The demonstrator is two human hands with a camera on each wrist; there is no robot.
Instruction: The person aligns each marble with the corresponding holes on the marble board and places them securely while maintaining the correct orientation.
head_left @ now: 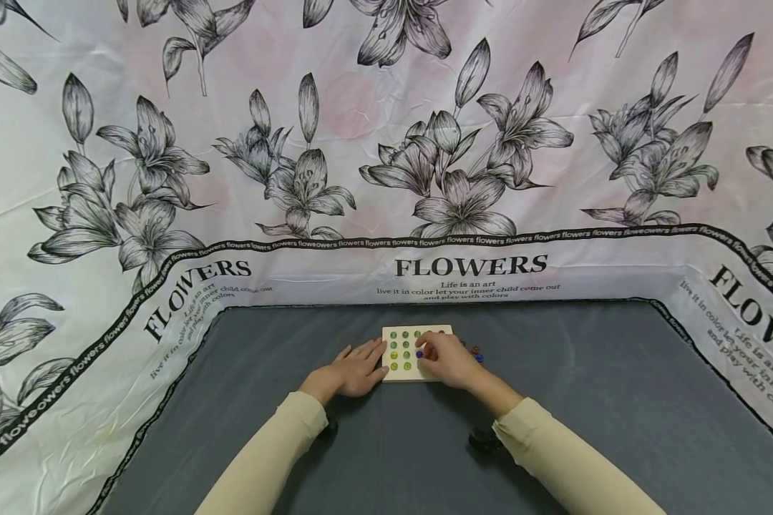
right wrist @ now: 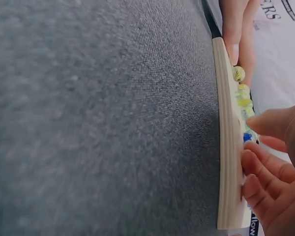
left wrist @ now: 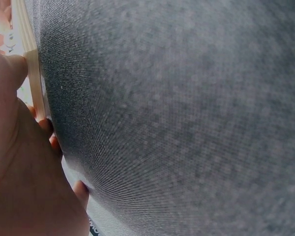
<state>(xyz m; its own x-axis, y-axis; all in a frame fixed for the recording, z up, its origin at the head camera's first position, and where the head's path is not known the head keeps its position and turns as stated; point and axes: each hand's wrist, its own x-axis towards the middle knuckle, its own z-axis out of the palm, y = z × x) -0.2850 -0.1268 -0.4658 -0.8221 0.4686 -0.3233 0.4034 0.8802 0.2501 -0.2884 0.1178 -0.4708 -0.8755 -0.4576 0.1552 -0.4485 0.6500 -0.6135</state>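
A pale wooden board [head_left: 415,377] lies flat on the grey cloth, with rows of green and yellow marbles [head_left: 406,345] on its left part. Spread beside the board's left edge, my left hand [head_left: 358,368] has its thumb and fingers touching that edge. In the left wrist view the thumb [left wrist: 20,66] overlaps the board's side. Over the board's right half, my right hand [head_left: 449,359] pinches a blue marble [head_left: 419,355] between thumb and fingertips, close at the board's surface. The right wrist view has this blue marble [right wrist: 247,137] beyond the board's thick edge [right wrist: 226,147].
A few loose red and blue marbles [head_left: 478,355] lie just right of the board, partly behind my right hand. Grey cloth [head_left: 399,450] covers the table. Behind it hangs a white floral cloth [head_left: 335,193]. Dark objects [head_left: 484,440] sit under both wrists.
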